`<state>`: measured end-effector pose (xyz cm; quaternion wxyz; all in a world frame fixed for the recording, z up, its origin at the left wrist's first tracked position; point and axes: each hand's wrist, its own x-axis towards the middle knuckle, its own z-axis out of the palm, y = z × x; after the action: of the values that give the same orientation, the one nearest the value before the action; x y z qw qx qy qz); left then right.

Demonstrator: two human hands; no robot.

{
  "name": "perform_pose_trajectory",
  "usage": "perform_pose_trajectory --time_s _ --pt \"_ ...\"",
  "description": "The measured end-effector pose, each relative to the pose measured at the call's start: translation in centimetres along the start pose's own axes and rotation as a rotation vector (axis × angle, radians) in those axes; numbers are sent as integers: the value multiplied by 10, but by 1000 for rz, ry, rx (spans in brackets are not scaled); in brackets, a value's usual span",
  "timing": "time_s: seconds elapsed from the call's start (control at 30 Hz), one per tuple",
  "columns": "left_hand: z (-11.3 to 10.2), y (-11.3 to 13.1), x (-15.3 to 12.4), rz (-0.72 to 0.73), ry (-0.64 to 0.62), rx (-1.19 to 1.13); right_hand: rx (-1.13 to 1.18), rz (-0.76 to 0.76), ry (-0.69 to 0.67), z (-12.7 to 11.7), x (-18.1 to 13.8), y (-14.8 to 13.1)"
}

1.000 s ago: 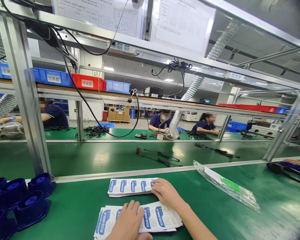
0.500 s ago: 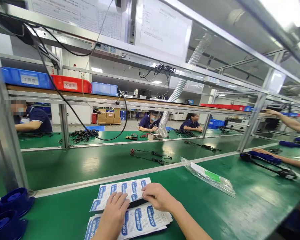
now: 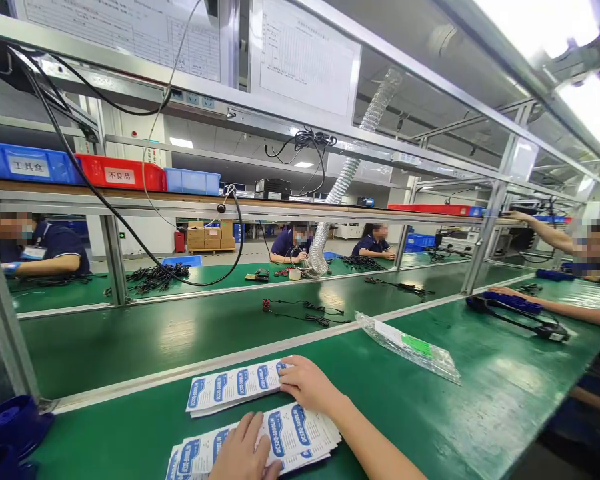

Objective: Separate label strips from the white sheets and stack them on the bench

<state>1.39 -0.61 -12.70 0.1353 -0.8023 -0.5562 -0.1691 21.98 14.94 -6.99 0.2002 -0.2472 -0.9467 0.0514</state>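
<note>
Two piles of white printed leaflets with blue labels lie on the green bench in front of me. My right hand (image 3: 307, 387) rests with curled fingers on the right end of the far pile (image 3: 230, 388), touching its edge. My left hand (image 3: 243, 453) lies flat, fingers together, on the near pile (image 3: 295, 433) at the bottom edge of the view; only part of this hand shows.
A clear plastic bag with a green label (image 3: 410, 347) lies to the right. Black cables (image 3: 310, 313) sit on the conveyor belt (image 3: 130, 333). Dark blue plastic parts (image 3: 5, 427) crowd the left corner. A co-worker's arm (image 3: 545, 307) holds a blue item at right. Metal frame posts (image 3: 5, 320) stand around.
The view has swung to the right, showing the co-worker at right. My left hand slid from the far pile back down onto the near pile. My right hand stays on the far pile.
</note>
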Motion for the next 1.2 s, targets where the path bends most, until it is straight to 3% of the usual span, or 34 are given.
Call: perform_pose_trajectory --time_s 0.13,0.2,0.4,0.5,0.63,0.77,0.9,1.0,1.1,1.2 --pt "6 1 -3 -72 -74 5 -104 -32 75 8 5 -1" --pt "6 1 -4 -58 -48 -7 -124 -48 115 8 6 -2" --pt "-17 -16 5 -11 385 112 68 -93 152 -6 -1 -10" --pt "-18 -31 11 34 467 150 226 -87 91 -16 -8 -22" --pt "4 -34 9 47 389 -34 406 -11 48 -26 -11 -32" --pt "17 -15 -1 79 236 -61 466 119 139 -23 -9 -20" --pt "-1 -2 -2 20 88 -102 204 121 92 -11 -6 -7" --pt "-24 -11 8 -52 -5 -111 29 37 7 -2 -2 -5" --pt "-38 -33 19 -129 19 -48 -76 -6 18 4 2 -6" --pt "-34 -52 24 -182 53 -22 -141 -43 66 9 3 -5"
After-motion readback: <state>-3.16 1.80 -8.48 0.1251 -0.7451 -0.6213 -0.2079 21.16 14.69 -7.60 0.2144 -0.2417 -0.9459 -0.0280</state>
